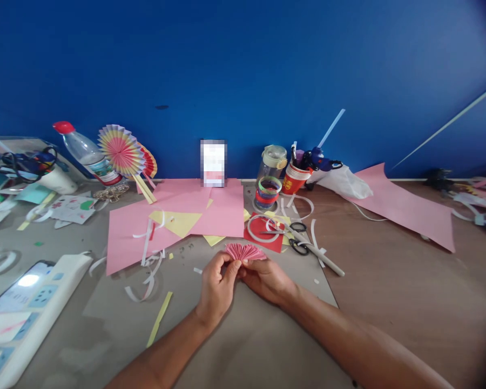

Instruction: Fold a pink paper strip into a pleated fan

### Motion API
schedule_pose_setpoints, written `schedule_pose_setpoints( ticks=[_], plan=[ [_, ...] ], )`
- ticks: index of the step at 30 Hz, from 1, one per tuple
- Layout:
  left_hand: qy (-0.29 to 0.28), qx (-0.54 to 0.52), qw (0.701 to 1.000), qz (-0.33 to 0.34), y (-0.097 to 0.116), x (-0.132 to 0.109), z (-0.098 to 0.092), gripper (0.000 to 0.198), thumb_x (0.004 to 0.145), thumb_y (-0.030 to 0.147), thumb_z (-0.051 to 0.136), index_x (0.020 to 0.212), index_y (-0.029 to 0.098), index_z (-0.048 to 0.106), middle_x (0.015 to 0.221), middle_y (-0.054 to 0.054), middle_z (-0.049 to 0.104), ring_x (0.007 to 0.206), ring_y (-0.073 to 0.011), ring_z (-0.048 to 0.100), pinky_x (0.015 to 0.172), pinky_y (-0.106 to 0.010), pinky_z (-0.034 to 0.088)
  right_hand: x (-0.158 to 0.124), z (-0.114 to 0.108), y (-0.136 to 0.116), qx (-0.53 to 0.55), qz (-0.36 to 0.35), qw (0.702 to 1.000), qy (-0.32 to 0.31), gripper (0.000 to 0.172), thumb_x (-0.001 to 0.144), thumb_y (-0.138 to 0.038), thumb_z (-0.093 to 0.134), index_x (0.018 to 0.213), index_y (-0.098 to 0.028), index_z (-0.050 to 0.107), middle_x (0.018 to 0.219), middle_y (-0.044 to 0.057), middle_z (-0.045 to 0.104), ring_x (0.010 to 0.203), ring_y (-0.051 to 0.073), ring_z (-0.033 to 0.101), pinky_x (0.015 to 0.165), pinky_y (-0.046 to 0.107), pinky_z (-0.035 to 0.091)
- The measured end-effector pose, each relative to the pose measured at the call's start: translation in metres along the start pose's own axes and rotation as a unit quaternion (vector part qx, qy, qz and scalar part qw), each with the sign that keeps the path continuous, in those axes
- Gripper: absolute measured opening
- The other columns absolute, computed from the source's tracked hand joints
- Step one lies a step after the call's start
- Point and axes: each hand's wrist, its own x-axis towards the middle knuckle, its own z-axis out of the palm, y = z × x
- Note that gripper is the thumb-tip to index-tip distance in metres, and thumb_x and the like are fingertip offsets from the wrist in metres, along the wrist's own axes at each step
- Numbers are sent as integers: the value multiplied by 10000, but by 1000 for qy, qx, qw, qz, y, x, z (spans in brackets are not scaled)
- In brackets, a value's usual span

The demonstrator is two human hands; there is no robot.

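Note:
A small pleated pink paper fan [245, 250] spreads out between my two hands, its folds gathered at the lower middle. My left hand [219, 283] pinches it from the left, thumb at the gathered point. From the other side my right hand [267, 278] grips it, with the thumb close to the left thumb and the lower fingers partly hidden. Just beyond the fan lie a red paper piece [275, 245] and black-handled scissors [298, 247]. Large pink paper sheets [125, 237] cover the table behind, with a yellow paper piece [180, 222] on top.
Finished round paper fans [121, 151] lean by a tilted bottle [87, 156]. At the back stand a pixelated upright panel [213, 163], a clear jar [273, 158], a tape stack [267, 193] and a red cup [295, 179]. A white power strip [51, 302] lies left; a glue stick [328, 262] right.

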Motion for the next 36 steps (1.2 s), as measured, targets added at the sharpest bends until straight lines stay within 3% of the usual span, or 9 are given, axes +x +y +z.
schedule_pose_setpoints(
  ticks=[7, 13, 20, 23, 30, 36],
  plan=[
    [-19, 10, 999, 50, 2, 1, -2, 99, 807, 258, 596, 735, 210, 645, 733, -24, 650, 701, -165, 584, 687, -256, 451, 0, -1, -4, -15, -5, 1000, -14, 214, 632, -194, 789, 757, -147, 622, 690, -3, 604, 603, 96, 523, 622, 236, 421],
    [3, -10, 998, 65, 5, 5, -4, 119, 772, 255, 634, 660, 217, 649, 705, -24, 608, 709, -173, 558, 690, -267, 440, -2, -2, -9, -73, 54, 995, -46, 244, 712, -333, 743, 733, -140, 594, 596, -10, 577, 499, 93, 506, 496, 227, 377],
    [-23, -76, 996, -49, 8, 8, -2, 163, 752, 313, 646, 668, 175, 627, 614, 4, 613, 605, -138, 553, 620, -240, 445, 1, -1, -5, -49, 30, 998, -20, 252, 670, -269, 761, 650, -146, 541, 506, -51, 501, 404, 43, 350, 437, 211, 283],
    [-41, -122, 987, -93, 8, 9, 0, 191, 748, 345, 647, 699, 165, 604, 581, 14, 620, 554, -128, 560, 577, -238, 450, 1, 2, -5, -57, 17, 998, 5, 275, 646, -286, 765, 616, -146, 531, 475, -49, 494, 381, 44, 343, 420, 211, 264],
    [-49, -215, 967, -126, 2, 10, 4, 300, 715, 417, 691, 650, 155, 560, 580, 14, 585, 541, -104, 529, 548, -227, 421, 2, 1, -8, -44, 31, 999, 3, 281, 646, -315, 750, 582, -139, 539, 479, -37, 502, 397, 46, 356, 423, 210, 276],
    [-112, -307, 931, -165, 9, 15, 3, 306, 713, 418, 699, 682, 158, 541, 584, 29, 543, 533, -84, 482, 542, -214, 387, 2, 0, -10, -29, 39, 999, -12, 280, 664, -324, 749, 607, -142, 544, 508, -44, 513, 405, 43, 364, 440, 210, 296]
  ],
)
